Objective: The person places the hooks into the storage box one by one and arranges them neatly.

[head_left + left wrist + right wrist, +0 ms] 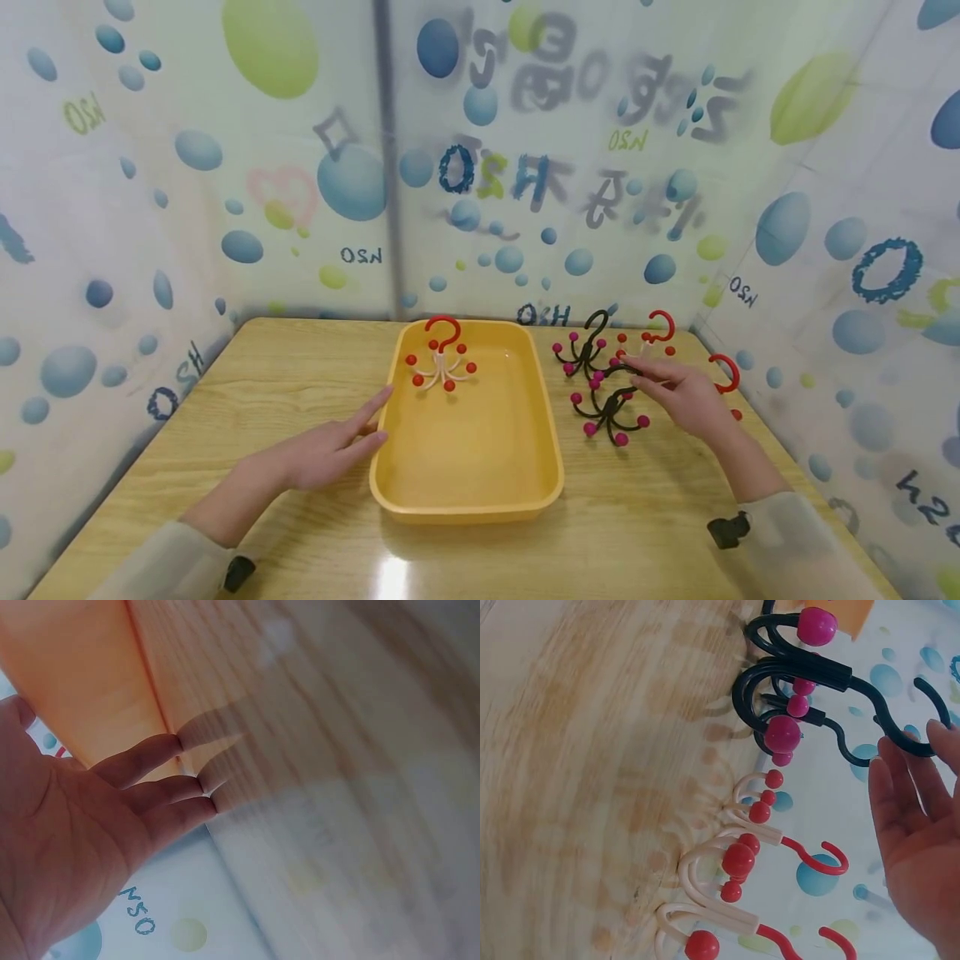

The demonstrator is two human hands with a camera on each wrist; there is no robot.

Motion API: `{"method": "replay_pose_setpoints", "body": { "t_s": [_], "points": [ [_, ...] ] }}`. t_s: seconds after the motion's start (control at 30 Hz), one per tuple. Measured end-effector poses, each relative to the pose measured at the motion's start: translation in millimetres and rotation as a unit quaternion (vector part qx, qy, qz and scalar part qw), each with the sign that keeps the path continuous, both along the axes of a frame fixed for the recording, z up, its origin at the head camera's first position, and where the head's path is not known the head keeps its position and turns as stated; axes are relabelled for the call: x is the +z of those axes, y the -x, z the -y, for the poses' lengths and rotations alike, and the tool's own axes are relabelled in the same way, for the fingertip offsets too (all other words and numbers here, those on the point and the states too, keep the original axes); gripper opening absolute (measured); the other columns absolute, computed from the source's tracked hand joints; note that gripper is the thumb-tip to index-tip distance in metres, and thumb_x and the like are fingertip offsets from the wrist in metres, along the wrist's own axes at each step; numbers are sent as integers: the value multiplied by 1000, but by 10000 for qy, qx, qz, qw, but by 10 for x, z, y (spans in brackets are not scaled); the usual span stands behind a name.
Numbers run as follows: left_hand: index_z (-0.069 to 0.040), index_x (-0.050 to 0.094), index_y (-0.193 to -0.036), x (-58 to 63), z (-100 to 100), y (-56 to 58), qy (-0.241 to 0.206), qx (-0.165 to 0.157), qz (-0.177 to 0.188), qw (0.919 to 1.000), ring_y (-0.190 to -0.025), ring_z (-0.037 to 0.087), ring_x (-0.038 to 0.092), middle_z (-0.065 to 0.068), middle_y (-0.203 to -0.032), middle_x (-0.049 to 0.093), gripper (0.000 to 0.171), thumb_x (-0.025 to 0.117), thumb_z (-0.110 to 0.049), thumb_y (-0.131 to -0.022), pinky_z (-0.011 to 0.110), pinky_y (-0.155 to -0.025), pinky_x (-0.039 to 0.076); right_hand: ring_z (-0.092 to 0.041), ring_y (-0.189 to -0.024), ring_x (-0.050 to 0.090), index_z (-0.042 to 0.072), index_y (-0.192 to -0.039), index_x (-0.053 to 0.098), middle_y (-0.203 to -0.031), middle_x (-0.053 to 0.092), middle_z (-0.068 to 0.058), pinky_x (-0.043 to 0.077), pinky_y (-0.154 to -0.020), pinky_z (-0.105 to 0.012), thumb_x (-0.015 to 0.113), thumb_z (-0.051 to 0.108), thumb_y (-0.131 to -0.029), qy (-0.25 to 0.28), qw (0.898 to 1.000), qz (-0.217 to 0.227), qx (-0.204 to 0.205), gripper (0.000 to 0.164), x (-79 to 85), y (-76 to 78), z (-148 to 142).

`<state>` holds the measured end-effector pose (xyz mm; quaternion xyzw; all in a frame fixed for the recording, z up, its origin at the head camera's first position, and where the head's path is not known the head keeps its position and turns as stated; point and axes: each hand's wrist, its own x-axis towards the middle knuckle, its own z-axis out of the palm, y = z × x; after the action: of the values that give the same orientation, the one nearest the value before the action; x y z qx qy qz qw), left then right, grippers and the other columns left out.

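Observation:
My left hand point(322, 454) rests its straight fingers against the left side of the yellow tray point(467, 510); the left wrist view shows its palm and spread fingers. Inside the tray stands a white claw-shaped hanger with a red hook point(441, 367) and red balls on its arms. On the right, my right hand point(682, 396) pinches the hook of the nearer black claw-shaped hanger point(611, 407), whose arms end in magenta balls. Its arms still touch the tabletop in the right wrist view. Just behind it stands another black hanger point(586, 354).
Two more white hangers with red hooks stand at the right; the right wrist view shows one white hanger point(754, 825) behind the other white hanger point(731, 915). The wooden table point(300, 367) meets patterned curtains point(300, 250) at the back and sides.

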<state>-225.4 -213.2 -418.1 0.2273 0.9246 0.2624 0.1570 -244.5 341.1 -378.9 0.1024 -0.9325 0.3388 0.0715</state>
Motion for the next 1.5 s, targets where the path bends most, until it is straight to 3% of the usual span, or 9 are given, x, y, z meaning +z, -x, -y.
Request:
{"method": "replay_pose_setpoints", "body": {
  "t_s": [0.13, 0.23, 0.4, 0.5, 0.9, 1.1, 1.17, 1.33, 1.5],
  "points": [
    [-30, 6, -179, -6, 4, -4, -16, 5, -8, 10000, -143, 49, 60, 28, -155, 62, 76, 38, -59, -117, 70, -123, 41, -43, -137, 67, 18, -151, 69, -151, 68, -19, 56, -69, -20, 68, 20, -111, 153, 9999, -67, -45, 40, -40, 2, 11],
    [-30, 6, -179, -3, 5, -9, 5, 21, 10, 10000, -143, 49, 60, 28, -155, 62, 76, 38, -59, -117, 70, -123, 41, -37, -130, 72, 17, -151, 68, -143, 73, -17, 60, -79, -17, 67, 18, -111, 183, 9996, -182, -69, 40, -77, 2, 3],
    [-30, 6, -179, 7, 0, -13, 22, 27, 19, 10000, -143, 50, 60, 27, -154, 63, 76, 39, -59, -117, 70, -124, 40, 6, -107, 73, 13, -149, 69, -139, 75, -17, 60, -84, -14, 69, 11, -109, 341, 9988, -357, -70, 40, -134, 0, -27],
    [-32, 5, -179, 2, -1, -10, 17, 40, 32, 10000, -144, 50, 60, 27, -154, 63, 76, 39, -60, -116, 70, -124, 40, 19, -99, 64, 11, -148, 70, -141, 74, -18, 60, -79, -14, 69, 8, -108, 398, 9982, -454, -46, 40, -151, 3, -31],
    [-32, 5, -179, -9, 9, 3, -15, 42, 72, 10000, -143, 50, 60, 27, -155, 62, 76, 39, -60, -116, 71, -123, 40, 8, -98, 74, 13, -150, 68, -132, 78, -19, 60, -71, -16, 70, 9, -107, 256, 9983, -513, -57, 43, -166, -4, -31],
    [-33, 4, -179, -10, 6, -1, 13, 44, 81, 10000, -144, 50, 60, 27, -155, 62, 76, 38, -60, -116, 71, -123, 40, -30, -109, 82, 13, -154, 64, -128, 80, -19, 62, -83, -15, 67, 6, -108, 118, 9989, -442, 53, 47, -144, -18, -29],
    [-33, 5, -179, -10, 8, -2, 21, 44, 67, 10000, -144, 50, 60, 27, -155, 62, 76, 39, -60, -116, 71, -123, 40, -36, -108, 82, 13, -155, 63, -126, 81, -19, 64, -85, -20, 67, 6, -108, 115, 9991, -401, 70, 47, -139, -17, -28],
    [-33, 5, -179, -14, 12, -6, 11, 61, 93, 9999, -144, 50, 60, 27, -155, 62, 76, 39, -60, -116, 71, -123, 40, -36, -108, 82, 14, -156, 63, -126, 81, -19, 67, -91, -38, 67, 6, -108, 202, 9992, -337, 84, 48, -144, -13, -24],
    [-35, 4, -179, -22, 8, 0, 32, 77, 105, 9999, -144, 50, 60, 27, -156, 62, 77, 38, -62, -116, 71, -123, 40, -35, -112, 81, 15, -155, 63, -132, 78, -21, 66, -89, -30, 67, 6, -108, 362, 9990, -254, 7, 48, -145, -22, -17]
  ]
}}
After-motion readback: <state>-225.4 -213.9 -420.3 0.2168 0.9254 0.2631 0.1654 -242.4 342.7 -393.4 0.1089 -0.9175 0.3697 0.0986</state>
